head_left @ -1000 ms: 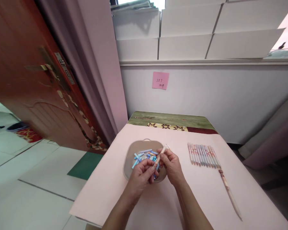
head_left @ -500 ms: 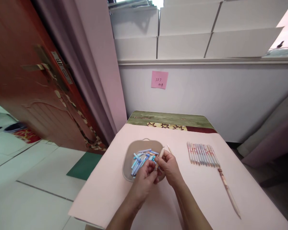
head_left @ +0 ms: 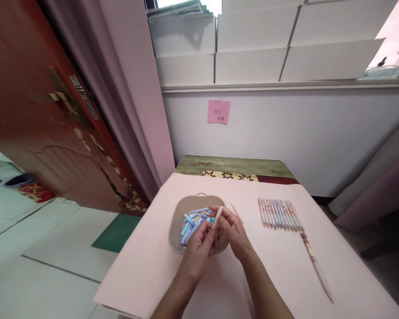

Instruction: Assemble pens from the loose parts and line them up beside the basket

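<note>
Over the front right part of a grey-beige basket (head_left: 175, 221), my left hand (head_left: 200, 243) is closed on the lower end of a pale pen barrel (head_left: 217, 218). My right hand (head_left: 232, 230) is beside it, its fingers bent around the barrel's upper part. Several blue and light-blue pen pieces (head_left: 190, 229) lie in the basket. A thin pale refill or stick (head_left: 234, 209) rests on the table just beyond my right hand. To the right, several patterned pens (head_left: 279, 214) lie side by side in a row, and one longer pen (head_left: 316, 267) lies slanted below them.
A pink cover (head_left: 146, 261) lies over the table, with a green wooden-patterned strip (head_left: 232, 164) showing at the back edge. Behind stands a white wall with a pink note (head_left: 218, 112). A red door (head_left: 53, 133) and purple curtain are on the left.
The tip that stuck out of the barrel's top no longer shows. My right hand's fingers have shifted around the upper end, and the view has moved slightly.
</note>
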Demonstrator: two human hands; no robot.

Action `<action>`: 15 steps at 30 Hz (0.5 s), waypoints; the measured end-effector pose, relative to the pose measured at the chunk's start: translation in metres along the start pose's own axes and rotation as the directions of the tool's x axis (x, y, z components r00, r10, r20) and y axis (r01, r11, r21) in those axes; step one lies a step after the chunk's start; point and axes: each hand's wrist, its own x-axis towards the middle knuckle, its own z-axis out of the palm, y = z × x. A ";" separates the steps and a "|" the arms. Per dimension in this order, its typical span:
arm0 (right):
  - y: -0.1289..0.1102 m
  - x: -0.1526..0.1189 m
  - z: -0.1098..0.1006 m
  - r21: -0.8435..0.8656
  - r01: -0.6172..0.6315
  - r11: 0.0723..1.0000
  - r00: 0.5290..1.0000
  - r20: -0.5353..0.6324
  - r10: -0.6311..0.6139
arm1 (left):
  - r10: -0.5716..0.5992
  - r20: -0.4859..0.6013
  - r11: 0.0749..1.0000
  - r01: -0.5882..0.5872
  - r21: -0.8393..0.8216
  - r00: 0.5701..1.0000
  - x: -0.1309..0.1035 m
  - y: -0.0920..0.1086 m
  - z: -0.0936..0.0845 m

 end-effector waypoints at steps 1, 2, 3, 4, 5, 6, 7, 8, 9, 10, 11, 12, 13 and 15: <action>-0.003 0.000 -0.002 -0.026 0.027 0.999 0.999 0.023 -0.026 | -0.007 0.004 1.000 0.007 0.001 1.000 0.000 0.000 -0.001; -0.006 -0.001 -0.003 -0.045 0.051 0.998 0.998 0.044 -0.049 | -0.011 0.005 1.000 0.011 0.009 1.000 0.001 0.001 -0.001; -0.007 0.000 -0.005 -0.051 0.066 0.996 0.996 0.063 -0.063 | -0.013 0.003 1.000 0.013 0.022 1.000 0.000 0.001 -0.001; -0.008 0.000 -0.006 -0.043 0.070 0.997 0.995 0.076 -0.067 | -0.012 0.000 0.999 0.012 0.038 1.000 0.000 0.001 -0.001; -0.007 0.001 -0.007 -0.023 0.060 0.998 0.995 0.083 -0.057 | -0.007 -0.005 0.998 0.008 0.058 1.000 -0.001 0.001 -0.001; -0.006 0.002 -0.008 0.004 0.037 0.999 0.996 0.083 -0.037 | -0.002 -0.011 0.997 0.003 0.081 1.000 -0.002 0.000 -0.001; -0.004 0.002 -0.008 0.035 0.011 0.999 0.997 0.080 -0.014 | 0.003 -0.014 0.995 -0.002 0.102 1.000 -0.003 0.000 0.000; -0.002 0.003 -0.008 0.066 -0.011 0.998 0.997 0.071 0.006 | 0.010 -0.009 0.993 -0.008 0.119 1.000 -0.004 0.000 0.001; 0.000 0.003 -0.007 0.095 -0.026 0.995 0.998 0.057 0.021 | 0.018 -0.001 0.992 -0.018 0.129 1.000 -0.005 0.001 0.002; 0.001 0.004 -0.007 0.120 -0.039 0.992 0.999 0.040 0.035 | 0.028 0.012 0.991 -0.030 0.129 1.000 -0.006 0.002 0.003; 0.003 0.004 -0.006 0.139 -0.055 0.989 0.998 0.025 0.052 | 0.040 0.024 0.992 -0.043 0.121 0.999 -0.006 0.003 0.004; 0.003 0.004 -0.006 0.153 -0.072 0.986 0.997 0.012 0.071 | 0.052 0.031 0.992 -0.055 0.109 0.998 -0.006 0.004 0.005; 0.004 0.003 -0.005 0.159 -0.084 0.984 0.996 0.001 0.085 | 0.060 0.034 0.993 -0.064 0.098 0.998 -0.006 0.005 0.006; 0.003 0.002 -0.005 0.142 -0.083 0.986 0.996 0.002 0.084 | 0.066 0.032 0.994 -0.068 0.084 0.997 -0.005 0.006 0.007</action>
